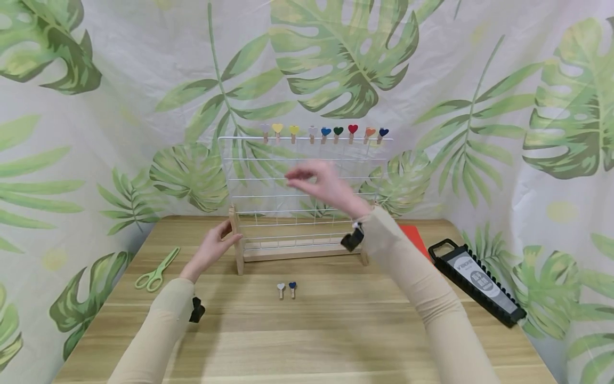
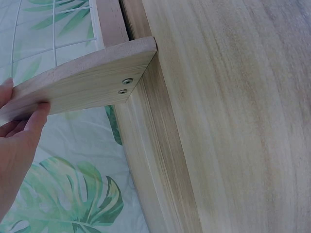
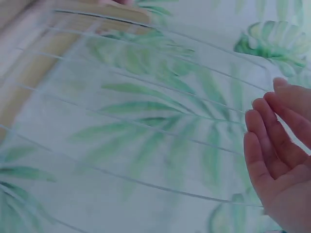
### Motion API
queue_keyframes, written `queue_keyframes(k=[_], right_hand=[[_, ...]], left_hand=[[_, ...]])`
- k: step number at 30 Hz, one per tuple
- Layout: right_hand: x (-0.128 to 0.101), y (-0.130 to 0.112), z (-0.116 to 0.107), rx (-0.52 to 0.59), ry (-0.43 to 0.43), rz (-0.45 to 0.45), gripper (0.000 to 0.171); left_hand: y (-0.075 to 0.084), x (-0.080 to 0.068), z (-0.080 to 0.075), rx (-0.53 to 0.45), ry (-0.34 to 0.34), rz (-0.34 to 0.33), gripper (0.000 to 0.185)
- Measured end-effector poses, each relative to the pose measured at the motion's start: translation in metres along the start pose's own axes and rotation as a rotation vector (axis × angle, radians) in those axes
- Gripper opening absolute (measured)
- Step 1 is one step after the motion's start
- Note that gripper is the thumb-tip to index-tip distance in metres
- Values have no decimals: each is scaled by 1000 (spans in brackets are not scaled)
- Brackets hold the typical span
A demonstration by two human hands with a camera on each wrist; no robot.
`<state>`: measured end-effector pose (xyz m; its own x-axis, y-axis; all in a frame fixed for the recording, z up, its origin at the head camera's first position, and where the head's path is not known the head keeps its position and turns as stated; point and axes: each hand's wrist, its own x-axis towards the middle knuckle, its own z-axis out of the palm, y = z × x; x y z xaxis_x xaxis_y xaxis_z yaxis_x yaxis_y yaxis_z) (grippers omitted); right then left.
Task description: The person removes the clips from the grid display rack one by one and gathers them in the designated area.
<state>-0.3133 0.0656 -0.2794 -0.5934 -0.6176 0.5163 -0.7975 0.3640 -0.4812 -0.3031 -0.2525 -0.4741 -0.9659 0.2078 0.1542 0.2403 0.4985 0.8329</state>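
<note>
A white wire grid rack [image 1: 243, 138] stands on wooden legs and a wooden bar. My left hand [image 1: 213, 248] grips the rack's left wooden leg [image 2: 92, 80], thumb on one side and fingers on the other. In front of the grid my right hand [image 1: 330, 188] hovers, a little blurred. The right wrist view shows that hand [image 3: 286, 160] with bent fingers and nothing visible between them. Along the top wire sit several heart clothespins, among them a red one [image 1: 353, 129] and a yellow one [image 1: 294, 130]. A white heart clothespin [image 1: 281, 290] and a navy one [image 1: 292, 289] lie on the table.
Green scissors [image 1: 157, 271] lie at the left of the wooden table [image 1: 307, 341]. On the right are a black toothed holder with a grey label [image 1: 479, 280] and a red flat thing [image 1: 413, 240], partly behind my right arm. A leaf-patterned cloth [image 1: 144, 42] hangs behind.
</note>
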Motion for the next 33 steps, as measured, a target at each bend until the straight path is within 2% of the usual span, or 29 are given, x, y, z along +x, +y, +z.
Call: queue_keyframes(k=[5, 12, 20, 33], right_hand=[[33, -22, -31, -40, 135, -127, 18], [65, -35, -53, -149, 165, -116, 19], [87, -30, -53, -189, 72, -23, 22], [107, -29, -44, -269, -70, 44, 22]], left_hand=[[1, 0, 0, 3, -5, -2, 64], [3, 1, -1, -12, -8, -1, 67], [3, 1, 0, -14, -5, -12, 64], [1, 0, 1, -7, -7, -3, 65]])
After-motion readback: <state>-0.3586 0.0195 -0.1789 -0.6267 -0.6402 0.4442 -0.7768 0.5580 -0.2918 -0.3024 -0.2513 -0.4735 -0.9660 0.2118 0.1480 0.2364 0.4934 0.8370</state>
